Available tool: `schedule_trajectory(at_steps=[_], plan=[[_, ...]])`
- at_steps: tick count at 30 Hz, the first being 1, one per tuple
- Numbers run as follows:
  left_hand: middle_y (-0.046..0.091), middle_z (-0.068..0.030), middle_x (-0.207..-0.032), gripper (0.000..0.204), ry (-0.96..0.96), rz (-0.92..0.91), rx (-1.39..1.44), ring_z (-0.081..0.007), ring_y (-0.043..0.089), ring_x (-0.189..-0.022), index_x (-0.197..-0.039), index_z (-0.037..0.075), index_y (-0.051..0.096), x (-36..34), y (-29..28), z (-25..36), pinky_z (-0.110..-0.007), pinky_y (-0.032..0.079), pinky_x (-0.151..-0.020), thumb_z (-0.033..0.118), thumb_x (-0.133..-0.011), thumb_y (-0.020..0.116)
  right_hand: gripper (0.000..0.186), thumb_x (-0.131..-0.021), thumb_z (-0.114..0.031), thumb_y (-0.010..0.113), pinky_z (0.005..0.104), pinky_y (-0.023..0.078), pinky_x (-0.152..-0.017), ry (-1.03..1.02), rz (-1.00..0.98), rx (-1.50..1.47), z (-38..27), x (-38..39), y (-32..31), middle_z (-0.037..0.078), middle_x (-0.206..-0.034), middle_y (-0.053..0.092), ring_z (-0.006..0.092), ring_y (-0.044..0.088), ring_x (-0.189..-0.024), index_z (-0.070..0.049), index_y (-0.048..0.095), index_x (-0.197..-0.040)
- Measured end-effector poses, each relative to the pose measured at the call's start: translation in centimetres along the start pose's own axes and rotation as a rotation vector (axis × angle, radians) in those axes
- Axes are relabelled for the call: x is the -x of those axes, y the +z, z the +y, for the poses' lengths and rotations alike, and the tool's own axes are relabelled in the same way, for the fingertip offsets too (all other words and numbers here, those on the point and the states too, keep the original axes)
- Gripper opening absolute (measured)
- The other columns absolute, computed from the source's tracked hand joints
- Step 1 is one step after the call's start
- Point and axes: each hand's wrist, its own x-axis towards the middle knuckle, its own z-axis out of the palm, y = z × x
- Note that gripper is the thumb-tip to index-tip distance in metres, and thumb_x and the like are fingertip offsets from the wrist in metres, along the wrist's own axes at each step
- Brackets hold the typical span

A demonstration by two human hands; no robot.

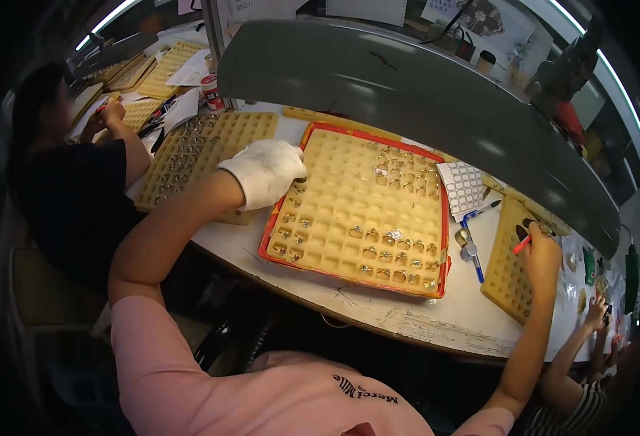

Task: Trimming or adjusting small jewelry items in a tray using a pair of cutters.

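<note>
A yellow slotted tray (334,211) sits inside a red tray (447,265) in front of me, with several metal rings (401,257) standing in its slots. Small white tags hang on a couple of them. My left hand (267,173), in a white glove, is curled at the tray's upper left edge; a dark fingertip shows, but what it pinches, if anything, is hidden. To the right, my right hand (542,254) grips a thin red tool (522,245), its kind unclear, above another yellow slotted tray (505,272). Black covers show on that hand's fingertips.
At left lies a ring-filled tray (189,156), near a seated co-worker (65,160). A label sheet (464,187), a blue pen (481,211) and a dial gauge (469,251) lie between the trays. A grey lamp hood (407,94) spans the back. Another person's arm (578,356) reaches in at right.
</note>
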Motion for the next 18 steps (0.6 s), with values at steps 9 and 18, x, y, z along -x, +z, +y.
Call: schedule_trajectory(at_steps=[9, 18], plan=[[0.062, -0.0110, -0.093, 0.018, -0.019, 0.049, -0.127, -0.0313, 0.058, -0.091, -0.082, 0.006, 0.071, -2.0, 1.1, 0.3, -0.042, 0.047, -0.082, 0.011, -0.072, 0.057, 0.012, -0.066, -0.007, 0.063, 0.0401, 0.041, -0.053, -0.431, 0.265, -0.230, -9.6, -1.1, -2.1, 0.009, -0.058, 0.054, 0.0290, 0.055, -0.055, -0.007, 0.051, -0.069], [0.061, -0.0099, -0.083, 0.013, 0.311, 0.435, 0.050, -0.0284, 0.062, -0.078, -0.084, 0.005, 0.064, -3.6, -0.8, 7.2, -0.041, 0.052, -0.066, 0.017, -0.082, 0.060, 0.013, -0.072, -0.005, 0.065, 0.0379, 0.037, -0.044, -0.508, 0.259, -0.558, -12.8, -1.0, -2.2, 0.011, -0.052, 0.051, 0.0287, 0.051, -0.046, -0.005, 0.052, -0.073]])
